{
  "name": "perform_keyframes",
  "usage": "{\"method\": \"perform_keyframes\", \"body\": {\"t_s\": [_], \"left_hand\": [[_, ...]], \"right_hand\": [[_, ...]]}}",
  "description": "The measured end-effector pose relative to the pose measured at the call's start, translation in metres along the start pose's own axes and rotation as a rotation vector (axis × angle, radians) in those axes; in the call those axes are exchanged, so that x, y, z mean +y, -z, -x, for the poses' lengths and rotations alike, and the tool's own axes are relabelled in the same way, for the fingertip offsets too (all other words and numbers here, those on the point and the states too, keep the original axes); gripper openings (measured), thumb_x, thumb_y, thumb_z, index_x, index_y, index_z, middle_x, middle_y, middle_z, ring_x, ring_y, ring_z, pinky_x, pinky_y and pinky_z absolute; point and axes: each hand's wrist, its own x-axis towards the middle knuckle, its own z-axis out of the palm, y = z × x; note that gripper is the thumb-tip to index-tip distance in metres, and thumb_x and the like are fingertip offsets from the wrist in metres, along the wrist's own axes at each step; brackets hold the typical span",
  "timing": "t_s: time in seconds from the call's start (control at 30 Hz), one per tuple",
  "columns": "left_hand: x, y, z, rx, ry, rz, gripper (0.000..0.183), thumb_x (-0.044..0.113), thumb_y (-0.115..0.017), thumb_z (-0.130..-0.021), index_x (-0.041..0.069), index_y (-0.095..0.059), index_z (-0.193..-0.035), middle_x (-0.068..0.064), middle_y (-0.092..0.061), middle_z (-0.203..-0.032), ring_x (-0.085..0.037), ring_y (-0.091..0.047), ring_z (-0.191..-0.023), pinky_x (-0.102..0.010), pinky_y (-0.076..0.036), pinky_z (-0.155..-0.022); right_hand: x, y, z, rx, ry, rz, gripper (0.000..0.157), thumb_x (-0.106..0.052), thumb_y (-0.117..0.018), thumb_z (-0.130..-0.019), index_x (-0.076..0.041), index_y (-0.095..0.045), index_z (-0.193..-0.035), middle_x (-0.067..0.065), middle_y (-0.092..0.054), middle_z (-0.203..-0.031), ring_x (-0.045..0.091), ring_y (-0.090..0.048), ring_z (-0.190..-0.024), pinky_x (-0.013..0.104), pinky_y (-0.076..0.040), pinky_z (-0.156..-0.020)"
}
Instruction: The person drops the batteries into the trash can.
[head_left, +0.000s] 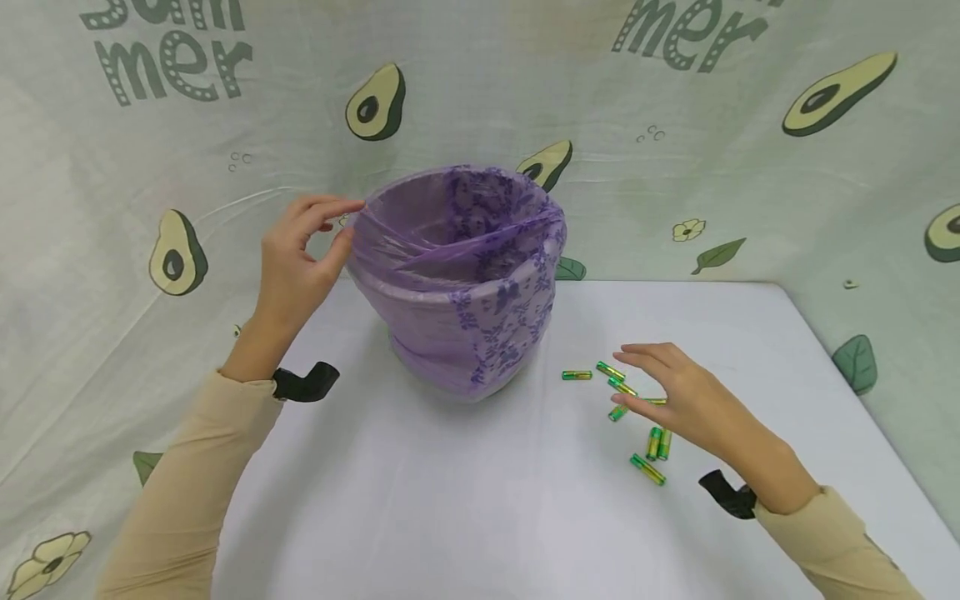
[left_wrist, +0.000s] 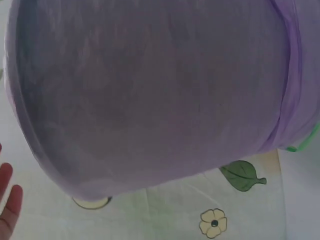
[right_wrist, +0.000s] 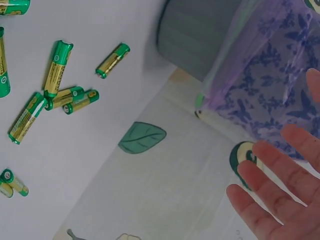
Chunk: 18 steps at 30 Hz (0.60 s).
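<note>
A bin (right_wrist: 192, 37) lined with a purple bin bag (head_left: 416, 312) stands upright at the back of the table, the bag folded down over its rim. Blue-purple butterfly prints cover one side of the bag. My left hand (head_left: 296, 258) is raised at the bin's left rim, fingers loosely bent; in the left wrist view the fingertips (left_wrist: 14, 197) look apart from it. My right hand (head_left: 693, 400) hovers over several green-and-gold batteries (head_left: 648, 470), thumb and fingers spread with nothing between them. It partly hides some of the batteries in the head view.
The white table (head_left: 420, 500) reaches back to a hanging cloth (head_left: 300, 125) printed with avocados, leaves and lettering. One battery (head_left: 577, 375) lies closest to the bin, left of the others. Dark straps (head_left: 306, 383) sit on both wrists.
</note>
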Motion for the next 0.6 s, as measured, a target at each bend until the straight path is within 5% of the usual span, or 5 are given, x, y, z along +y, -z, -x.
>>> {"method": "perform_keyframes", "body": {"t_s": [0.37, 0.6], "left_hand": [[-0.031, 0.006, -0.003, -0.085, 0.324, -0.169, 0.033, 0.009, -0.054, -0.088, 0.009, -0.064, -0.119, -0.007, -0.06, -0.118, -0.02, -0.057, -0.102, -0.011, -0.042, -0.075], [-0.043, 0.008, -0.003, -0.155, 0.513, -0.167, 0.039, 0.022, -0.052, -0.092, 0.013, -0.056, -0.129, -0.006, -0.056, -0.13, -0.021, -0.058, -0.111, -0.024, -0.047, -0.086]], "right_hand": [[0.016, 0.0, 0.0, -0.033, -0.167, -0.032, 0.046, -0.013, -0.075, -0.076, -0.003, -0.059, -0.118, 0.013, -0.063, -0.112, 0.028, -0.053, -0.105, 0.047, -0.047, -0.084], [0.029, -0.002, 0.006, -0.029, -0.258, -0.082, 0.043, -0.012, -0.072, -0.079, -0.001, -0.058, -0.118, 0.016, -0.059, -0.116, 0.032, -0.049, -0.111, 0.05, -0.042, -0.088]]}}
